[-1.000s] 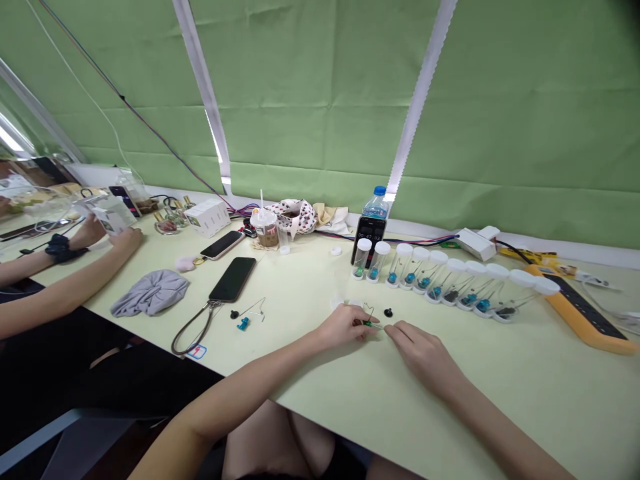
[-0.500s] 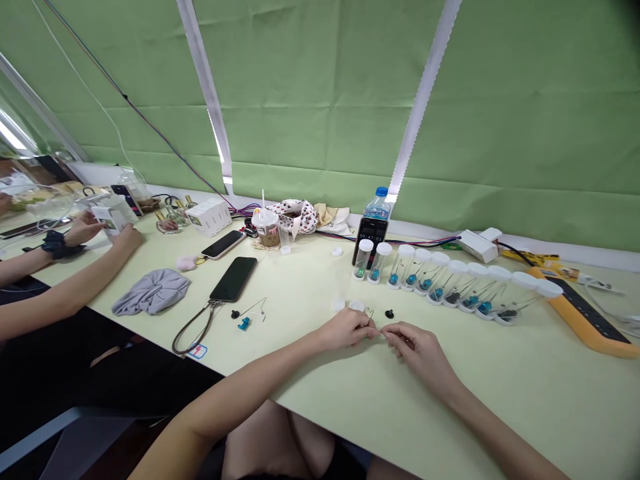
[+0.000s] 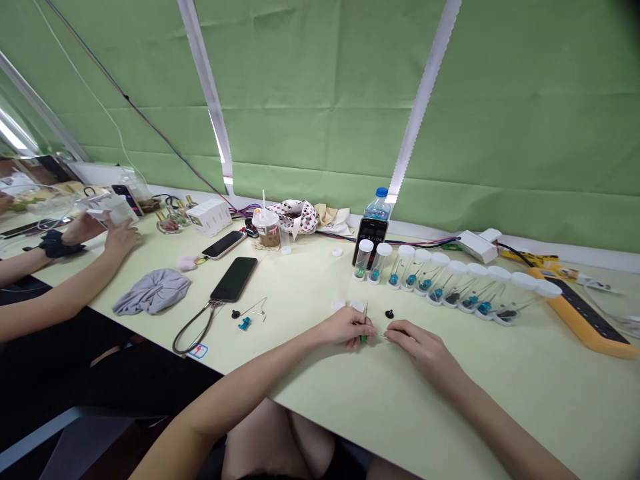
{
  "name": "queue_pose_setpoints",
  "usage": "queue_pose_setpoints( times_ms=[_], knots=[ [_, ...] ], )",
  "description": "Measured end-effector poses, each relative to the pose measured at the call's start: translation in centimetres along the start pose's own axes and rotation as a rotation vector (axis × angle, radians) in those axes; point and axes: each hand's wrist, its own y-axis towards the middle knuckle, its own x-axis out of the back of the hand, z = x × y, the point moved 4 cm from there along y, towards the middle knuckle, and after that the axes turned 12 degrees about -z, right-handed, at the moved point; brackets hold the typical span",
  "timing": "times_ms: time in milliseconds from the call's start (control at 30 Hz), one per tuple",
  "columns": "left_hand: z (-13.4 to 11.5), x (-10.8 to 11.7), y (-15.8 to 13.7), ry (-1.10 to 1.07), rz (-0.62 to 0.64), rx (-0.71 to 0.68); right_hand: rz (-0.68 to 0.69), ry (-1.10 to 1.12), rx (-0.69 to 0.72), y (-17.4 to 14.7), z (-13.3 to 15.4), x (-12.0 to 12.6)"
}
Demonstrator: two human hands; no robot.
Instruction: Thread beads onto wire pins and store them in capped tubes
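My left hand (image 3: 345,327) is closed on a small green part (image 3: 364,338), mostly hidden by the fingers, and a thin upright piece shows above them. To its right, my right hand (image 3: 417,343) pinches the end of a thin metal wire (image 3: 381,335) that reaches across to the left fingers. A small black knob-like part (image 3: 389,313) lies just beyond the hands. Behind my left hand are white caps (image 3: 357,306). Further left lie a blue part (image 3: 245,323), another black part (image 3: 235,314) and a bent wire (image 3: 257,309).
Several clear tubes with white caps (image 3: 437,287) stand in a slanting row at the right, holding small parts. A phone timer (image 3: 373,232) leans on a bottle (image 3: 381,205). An orange power strip (image 3: 585,320) lies far right. A co-worker's hands (image 3: 117,233) handle a white box.
My fingers have shifted slightly; the green part now shows below my left fingers, and the wire between the hands is more visible. The co-worker's hands have moved on the box.
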Motion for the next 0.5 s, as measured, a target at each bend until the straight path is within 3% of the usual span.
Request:
queue_pose_setpoints(
  times_ms=[500],
  knots=[
    [-0.52, -0.06, -0.48, 0.109, -0.022, -0.065, 0.005, -0.059, 0.061, -0.31, 0.28, -0.24]
  ],
)
